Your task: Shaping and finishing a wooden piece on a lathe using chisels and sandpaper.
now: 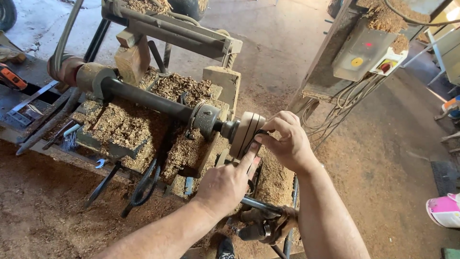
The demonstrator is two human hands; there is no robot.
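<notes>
Head view, both hands [225, 184] [286, 139] on lathe's wooden disc [245, 133], sawdust [122, 125]

Switch box [362, 53], pink bucket [444, 211], sawdust [120, 125]

Pale tan wooden disc [245, 133], black shaft [143, 97]

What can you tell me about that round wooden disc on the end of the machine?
The wooden disc is pale, thick and round, with grooves around its rim. It stands on edge, fixed to the end of a dark metal shaft on a lathe buried in wood shavings. The right hand pinches its outer face at the top, and the left hand touches it lower down with one pointing finger.
</notes>
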